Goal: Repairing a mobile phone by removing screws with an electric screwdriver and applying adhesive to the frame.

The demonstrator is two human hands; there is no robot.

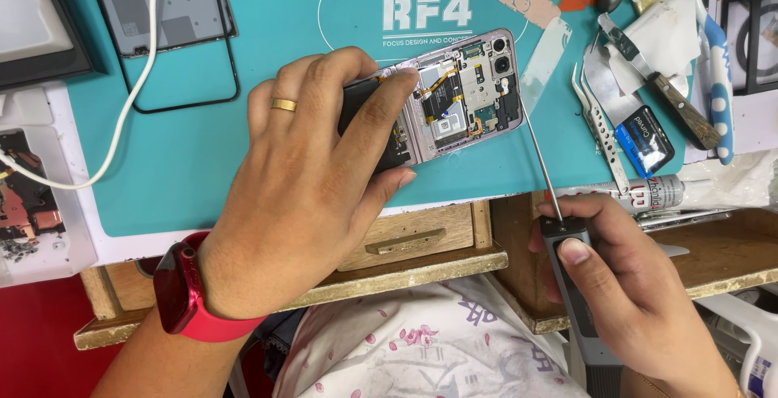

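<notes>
A person's left hand [312, 179] presses down on an opened phone [454, 98] lying on a teal mat [203, 163], the fingers spread and laid flat over the phone's dark lower half, the thumb tip hooked around its near edge. The index fingertip rests just at the seam where the exposed upper half begins, with its circuit board, gold flex cables and camera lenses open to view beyond the fingertips. A gold ring [284, 104] sits on one finger and a red watch [185, 288] wraps the wrist.

The right hand [624, 284] is closed around the grey handle of a screwdriver [559, 211], thumb lying along the handle and fingers curled behind it. Its thin shaft runs up and away from the thumb, the tip reaching the phone's right edge, close to the board.

Beyond the right hand's fingers, tweezers [600, 134], a small blue-labelled part [644, 139], a brush [660, 86] and a toothbrush [717, 66] lie scattered on the mat's edge, with a tube [648, 195] nearest the knuckles. Past the left hand's fingertips lie a grey back cover [154, 1] and a thin black frame [231, 66], crossed by a white cable [134, 90]. A wooden drawer [413, 240] sits under the bench below the left thumb.
</notes>
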